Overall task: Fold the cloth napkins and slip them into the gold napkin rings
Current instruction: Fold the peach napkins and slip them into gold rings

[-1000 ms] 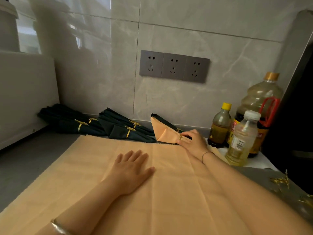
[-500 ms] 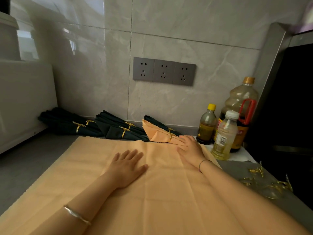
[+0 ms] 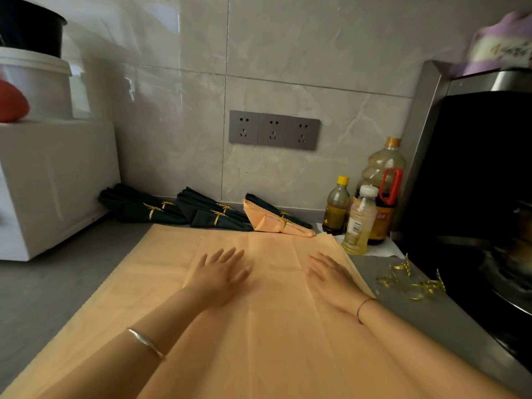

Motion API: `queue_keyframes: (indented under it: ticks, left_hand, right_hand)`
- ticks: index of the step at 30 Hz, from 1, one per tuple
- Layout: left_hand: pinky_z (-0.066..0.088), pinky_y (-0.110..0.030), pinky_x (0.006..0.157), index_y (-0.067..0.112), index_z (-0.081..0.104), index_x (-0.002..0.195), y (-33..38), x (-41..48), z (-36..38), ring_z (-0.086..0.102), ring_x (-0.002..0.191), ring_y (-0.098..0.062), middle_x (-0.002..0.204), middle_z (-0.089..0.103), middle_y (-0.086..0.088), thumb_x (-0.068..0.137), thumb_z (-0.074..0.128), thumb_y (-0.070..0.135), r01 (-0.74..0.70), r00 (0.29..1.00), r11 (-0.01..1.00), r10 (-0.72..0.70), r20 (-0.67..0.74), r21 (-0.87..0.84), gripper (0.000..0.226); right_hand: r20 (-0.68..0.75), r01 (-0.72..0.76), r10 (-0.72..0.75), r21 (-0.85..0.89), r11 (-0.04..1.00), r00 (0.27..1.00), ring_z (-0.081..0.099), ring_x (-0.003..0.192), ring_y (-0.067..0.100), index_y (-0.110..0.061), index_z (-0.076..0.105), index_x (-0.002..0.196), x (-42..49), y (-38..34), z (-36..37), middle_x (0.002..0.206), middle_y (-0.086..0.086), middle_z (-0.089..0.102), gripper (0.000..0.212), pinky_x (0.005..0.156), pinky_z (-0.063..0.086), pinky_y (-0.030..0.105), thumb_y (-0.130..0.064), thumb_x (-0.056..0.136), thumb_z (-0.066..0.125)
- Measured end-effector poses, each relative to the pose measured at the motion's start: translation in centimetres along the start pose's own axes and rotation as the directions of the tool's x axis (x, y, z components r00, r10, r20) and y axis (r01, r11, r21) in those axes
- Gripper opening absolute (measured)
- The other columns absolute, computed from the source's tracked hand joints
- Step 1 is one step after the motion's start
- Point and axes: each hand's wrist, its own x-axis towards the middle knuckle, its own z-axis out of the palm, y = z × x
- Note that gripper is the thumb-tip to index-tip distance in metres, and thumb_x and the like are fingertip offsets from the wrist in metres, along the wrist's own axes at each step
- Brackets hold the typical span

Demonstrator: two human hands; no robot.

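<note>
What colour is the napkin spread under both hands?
Peach-orange napkin, best seen in the head view.

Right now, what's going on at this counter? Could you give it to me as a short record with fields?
left hand: open, lying flat on the flat napkin
right hand: open, flat on the same napkin, near its right edge
flat napkin: peach, spread unfolded on the counter
done: one folded peach napkin in a gold ring, beside several green napkins, also ringed, along the wall
loose rings: a gold cluster on the counter, right of the flat napkin
bottles: three, in the back right corner
</note>
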Motion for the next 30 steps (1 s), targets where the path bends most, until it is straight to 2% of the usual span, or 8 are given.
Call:
queue_keyframes:
  ticks: [4, 11, 13, 16, 19, 22, 26, 30]
  left_hand:
    - [-0.001, -0.041, 0.119, 0.034, 0.005, 0.152, 2.2, -5.0, 0.0, 0.001, 0.148, -0.016, 0.160, 0.004, 0.009, 0.097, 0.022, 0.058, -0.041, 0.989, 0.999, 0.038, 0.142, 0.017, 0.062]
    - [-0.005, -0.042, 0.118, 0.035, 0.001, 0.152, 4.5, -11.5, -0.1, -0.005, 0.148, -0.018, 0.161, -0.003, 0.007, 0.079, 0.008, 0.076, -0.084, 0.979, 0.995, 0.072, 0.191, 0.058, 0.084]
    - [-0.006, -0.042, 0.118, 0.036, 0.000, 0.152, 5.0, -13.2, -0.5, -0.007, 0.147, -0.017, 0.160, -0.005, 0.008, 0.076, 0.010, 0.080, -0.117, 0.975, 0.992, 0.106, 0.196, 0.045, 0.088]
    - [-0.008, -0.041, 0.119, 0.040, -0.002, 0.150, 5.5, -17.2, -0.7, -0.009, 0.147, -0.013, 0.159, -0.007, 0.014, 0.059, 0.006, 0.088, -0.204, 0.957, 0.979, 0.198, 0.213, 0.004, 0.104]
    - [-0.009, -0.037, 0.117, 0.045, -0.006, 0.148, 5.3, -20.9, -0.1, -0.011, 0.146, -0.009, 0.158, -0.008, 0.018, 0.076, 0.024, 0.080, -0.311, 0.936, 0.950, 0.303, 0.178, 0.018, 0.085]
    - [-0.005, -0.036, 0.119, 0.048, -0.007, 0.147, 4.6, -23.2, 1.0, -0.009, 0.146, -0.009, 0.158, -0.007, 0.019, 0.077, 0.038, 0.081, -0.371, 0.923, 0.927, 0.362, 0.126, 0.053, 0.089]
    - [-0.005, -0.042, 0.118, 0.049, -0.016, 0.144, 4.1, -24.5, 2.3, -0.012, 0.145, -0.012, 0.157, -0.012, 0.019, 0.067, 0.051, 0.084, -0.448, 0.894, 0.880, 0.439, 0.090, 0.156, 0.107]
    - [-0.008, -0.042, 0.116, 0.049, -0.027, 0.139, 4.3, -25.3, 3.3, -0.016, 0.141, -0.013, 0.152, -0.024, 0.020, 0.074, 0.061, 0.067, -0.474, 0.875, 0.828, 0.480, 0.059, 0.299, 0.111]
  right_hand:
    - [0.152, -0.004, 0.018, -0.093, 0.996, 0.988, -0.005, 0.146, 0.014, -0.029, 0.006, 0.151, -5.1, 0.2, 0.0, 0.159, -0.006, -0.003, 0.055, 0.118, -0.001, 0.037, -0.047, 0.101, 0.016]
    - [0.147, -0.034, 0.052, -0.125, 0.992, 0.988, -0.007, 0.145, 0.012, -0.028, -0.001, 0.151, -10.4, 0.5, -1.7, 0.159, -0.007, -0.007, 0.057, 0.118, -0.003, 0.036, -0.048, 0.101, 0.015]
    - [0.104, 0.001, 0.009, -0.100, 0.995, 0.995, -0.005, 0.146, 0.011, -0.028, 0.002, 0.151, -12.0, 0.3, -2.3, 0.159, -0.008, -0.005, 0.056, 0.118, -0.001, 0.035, -0.047, 0.101, 0.019]
    - [0.064, 0.137, -0.136, -0.008, 0.991, 0.989, -0.002, 0.144, 0.005, -0.030, 0.012, 0.150, -16.7, -1.0, -2.8, 0.158, -0.014, 0.002, 0.055, 0.117, 0.000, 0.028, -0.047, 0.100, 0.028]
    - [0.036, 0.234, -0.236, 0.050, 0.971, 0.971, -0.003, 0.139, -0.005, -0.033, 0.012, 0.149, -22.8, -2.9, -2.4, 0.149, -0.027, 0.004, 0.061, 0.112, -0.004, 0.018, -0.054, 0.096, 0.033]
    - [0.042, 0.296, -0.294, -0.054, 0.954, 0.955, -0.009, 0.138, -0.008, -0.035, 0.003, 0.148, -27.1, -3.8, -1.5, 0.147, -0.029, -0.006, 0.075, 0.113, -0.009, 0.018, -0.069, 0.087, 0.030]
    - [0.043, 0.372, -0.374, -0.259, 0.892, 0.926, -0.014, 0.141, -0.001, -0.040, -0.014, 0.146, -29.8, -4.2, 0.5, 0.153, -0.021, -0.017, 0.091, 0.116, -0.011, 0.026, -0.082, 0.077, 0.028]
    - [-0.023, 0.376, -0.426, -0.428, 0.822, 0.904, 0.019, 0.144, 0.020, -0.027, 0.004, 0.152, -31.0, -4.7, 2.4, 0.158, -0.002, 0.012, 0.099, 0.111, 0.011, 0.038, -0.067, 0.075, 0.052]
